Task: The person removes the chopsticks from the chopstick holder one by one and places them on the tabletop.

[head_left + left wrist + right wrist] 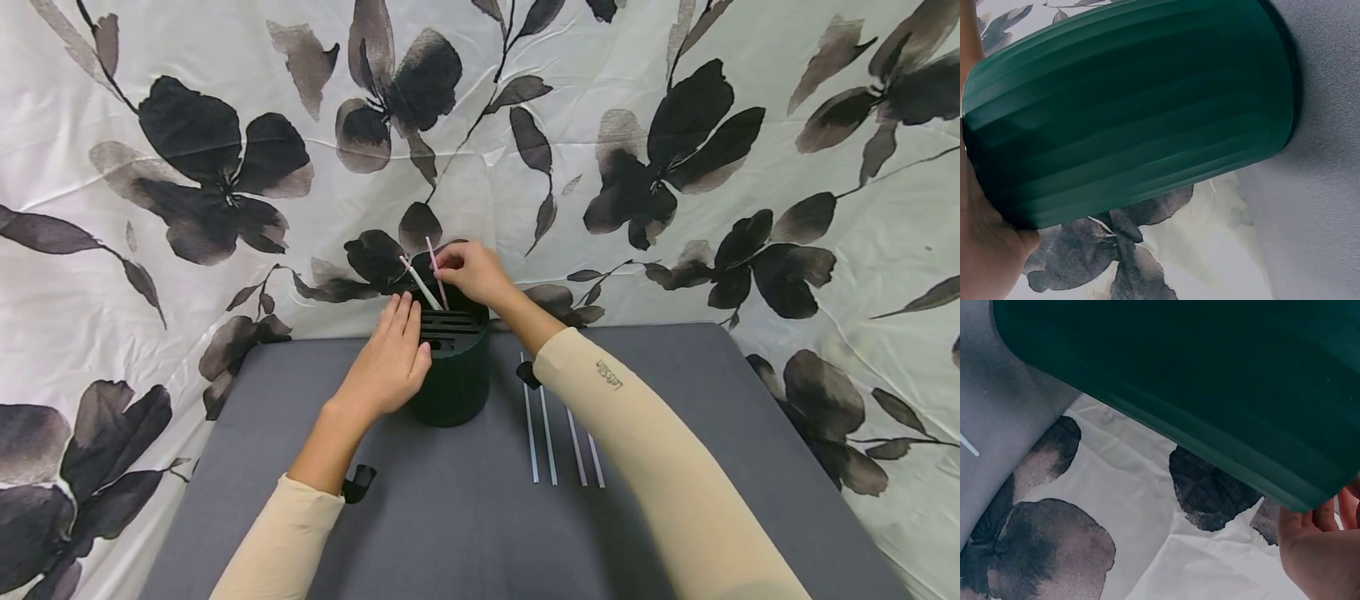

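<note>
A dark green ribbed container [450,396] stands upright near the far edge of the table, with a black slotted insert [461,319] across its top. My right hand [472,268] pinches a thin pink straw [441,289], which stands nearly upright over the slots. Just left of it, a white straw [422,283] leans out of the top. The left hand [390,358] rests with straight fingers on the container's left rim. Its thumb [1022,242] lies against the side in the left wrist view. In the right wrist view the container hides most of the right fingers [1325,515].
Light blue straws [548,433] and lilac straws [576,446] lie side by side on the grey table [450,517], right of the container and partly under the right forearm. A white floral cloth [510,192] hangs close behind the table.
</note>
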Motion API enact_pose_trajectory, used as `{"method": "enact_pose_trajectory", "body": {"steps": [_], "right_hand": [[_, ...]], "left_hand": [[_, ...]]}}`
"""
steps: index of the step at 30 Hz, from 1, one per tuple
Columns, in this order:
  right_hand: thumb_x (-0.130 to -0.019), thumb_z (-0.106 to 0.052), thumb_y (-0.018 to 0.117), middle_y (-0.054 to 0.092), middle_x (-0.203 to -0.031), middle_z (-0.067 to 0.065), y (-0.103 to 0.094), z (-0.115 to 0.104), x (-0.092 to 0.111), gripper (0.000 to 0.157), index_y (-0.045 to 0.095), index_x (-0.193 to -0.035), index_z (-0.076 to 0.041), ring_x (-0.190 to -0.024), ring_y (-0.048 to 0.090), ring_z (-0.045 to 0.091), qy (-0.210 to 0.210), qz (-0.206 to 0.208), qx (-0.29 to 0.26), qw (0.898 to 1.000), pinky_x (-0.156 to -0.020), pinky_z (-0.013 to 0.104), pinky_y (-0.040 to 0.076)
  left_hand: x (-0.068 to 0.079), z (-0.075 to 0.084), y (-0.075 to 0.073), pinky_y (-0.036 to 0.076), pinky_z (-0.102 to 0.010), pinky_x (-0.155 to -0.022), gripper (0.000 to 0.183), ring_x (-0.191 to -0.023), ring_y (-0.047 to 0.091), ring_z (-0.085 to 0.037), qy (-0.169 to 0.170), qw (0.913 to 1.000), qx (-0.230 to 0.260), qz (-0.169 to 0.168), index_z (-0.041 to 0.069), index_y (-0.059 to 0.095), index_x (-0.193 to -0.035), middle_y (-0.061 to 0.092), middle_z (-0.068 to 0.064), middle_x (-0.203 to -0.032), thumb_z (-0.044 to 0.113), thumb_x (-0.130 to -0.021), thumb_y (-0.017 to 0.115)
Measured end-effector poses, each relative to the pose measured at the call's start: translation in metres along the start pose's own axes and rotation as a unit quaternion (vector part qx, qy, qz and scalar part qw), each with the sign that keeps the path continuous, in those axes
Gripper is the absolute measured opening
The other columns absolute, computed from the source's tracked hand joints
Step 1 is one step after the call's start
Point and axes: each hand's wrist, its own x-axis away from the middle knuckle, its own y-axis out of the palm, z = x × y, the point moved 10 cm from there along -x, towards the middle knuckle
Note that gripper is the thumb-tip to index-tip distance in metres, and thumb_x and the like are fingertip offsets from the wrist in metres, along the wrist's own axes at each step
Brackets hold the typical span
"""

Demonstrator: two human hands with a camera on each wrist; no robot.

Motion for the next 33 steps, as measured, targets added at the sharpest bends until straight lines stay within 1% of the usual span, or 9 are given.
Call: {"method": "enact_pose_trajectory", "body": {"steps": [4, 8, 11, 15, 18, 23, 27, 30, 33], "right_hand": [[-0.098, -0.011, 0.071, 0.075, -0.109, 0.013, -0.005, -0.002, 0.004, 0.019, 0.076, -0.113, -0.001, -0.099, 0.069, 0.023, -0.009, 0.003, -0.023, 1.000, -0.088, 0.034, 0.056], [-0.099, -0.009, 0.069, 0.074, -0.112, 0.017, -0.011, -0.002, 0.009, 0.023, 0.073, -0.118, 0.003, -0.102, 0.071, 0.026, 0.005, 0.005, -0.087, 0.996, -0.089, 0.032, 0.060], [-0.099, -0.008, 0.068, 0.073, -0.115, 0.021, -0.016, -0.002, 0.012, 0.026, 0.070, -0.121, 0.007, -0.104, 0.073, 0.028, 0.021, 0.010, -0.154, 0.988, -0.090, 0.034, 0.061], [-0.099, -0.007, 0.067, 0.070, -0.114, 0.020, -0.029, -0.003, 0.017, 0.027, 0.068, -0.122, 0.008, -0.103, 0.073, 0.027, 0.020, 0.035, -0.208, 0.977, -0.089, 0.033, 0.062], [-0.099, -0.007, 0.067, 0.069, -0.112, 0.017, -0.041, -0.004, 0.020, 0.027, 0.068, -0.122, 0.007, -0.101, 0.073, 0.027, 0.010, 0.061, -0.227, 0.972, -0.087, 0.031, 0.062], [-0.099, -0.005, 0.067, 0.069, -0.116, 0.023, -0.060, -0.006, 0.026, 0.025, 0.067, -0.120, 0.009, -0.100, 0.073, 0.027, -0.003, 0.097, -0.252, 0.963, -0.089, 0.036, 0.062], [-0.099, -0.004, 0.067, 0.069, -0.121, 0.024, -0.076, -0.007, 0.031, 0.023, 0.067, -0.118, 0.009, -0.094, 0.072, 0.016, -0.015, 0.129, -0.268, 0.955, -0.089, 0.036, 0.062], [-0.099, -0.004, 0.067, 0.069, -0.116, 0.021, -0.086, -0.008, 0.034, 0.023, 0.067, -0.117, 0.010, -0.093, 0.072, 0.014, -0.021, 0.143, -0.290, 0.946, -0.088, 0.034, 0.062], [-0.098, -0.004, 0.068, 0.069, -0.106, 0.014, -0.097, -0.011, 0.037, 0.024, 0.067, -0.117, 0.011, -0.092, 0.072, 0.016, -0.028, 0.155, -0.312, 0.937, -0.087, 0.033, 0.062]], "left_hand": [[0.002, 0.000, -0.001, 0.014, -0.052, -0.130, 0.066, -0.161, 0.005, -0.038, 0.003, 1.0000, 0.001, 0.003, -0.009, 0.021, -0.160, 0.014, -0.026, -0.171, 0.031, -0.108, 0.032], [0.003, 0.001, -0.002, 0.013, -0.051, -0.130, 0.066, -0.161, 0.005, -0.038, 0.007, 1.0000, 0.002, 0.007, -0.009, 0.022, -0.160, 0.015, -0.026, -0.170, 0.030, -0.108, 0.032], [0.003, 0.001, -0.002, 0.014, -0.052, -0.130, 0.066, -0.161, 0.006, -0.038, 0.009, 0.9999, 0.002, 0.010, -0.010, 0.022, -0.160, 0.016, -0.027, -0.170, 0.029, -0.108, 0.032], [0.004, 0.001, -0.002, 0.013, -0.052, -0.130, 0.066, -0.161, 0.005, -0.038, 0.009, 0.9999, 0.003, 0.009, -0.009, 0.021, -0.160, 0.014, -0.026, -0.170, 0.030, -0.108, 0.032], [0.005, 0.001, -0.003, 0.013, -0.051, -0.130, 0.066, -0.161, 0.005, -0.037, 0.010, 0.9999, 0.003, 0.009, -0.009, 0.021, -0.160, 0.013, -0.025, -0.171, 0.030, -0.108, 0.032], [0.006, 0.001, -0.003, 0.014, -0.053, -0.130, 0.067, -0.161, 0.007, -0.039, 0.013, 0.9998, 0.002, 0.011, -0.010, 0.022, -0.160, 0.015, -0.027, -0.170, 0.030, -0.108, 0.033], [0.008, 0.002, -0.002, 0.013, -0.052, -0.130, 0.067, -0.161, 0.006, -0.039, 0.011, 0.9999, 0.003, 0.006, -0.009, 0.021, -0.160, 0.014, -0.026, -0.170, 0.031, -0.108, 0.033], [0.008, 0.002, -0.001, 0.012, -0.052, -0.130, 0.067, -0.161, 0.005, -0.038, 0.007, 1.0000, 0.002, 0.001, -0.009, 0.019, -0.161, 0.012, -0.026, -0.171, 0.031, -0.108, 0.032], [0.009, 0.003, -0.001, 0.012, -0.051, -0.130, 0.067, -0.161, 0.004, -0.038, 0.006, 1.0000, 0.002, 0.000, -0.009, 0.019, -0.161, 0.011, -0.025, -0.171, 0.031, -0.109, 0.032]]}}
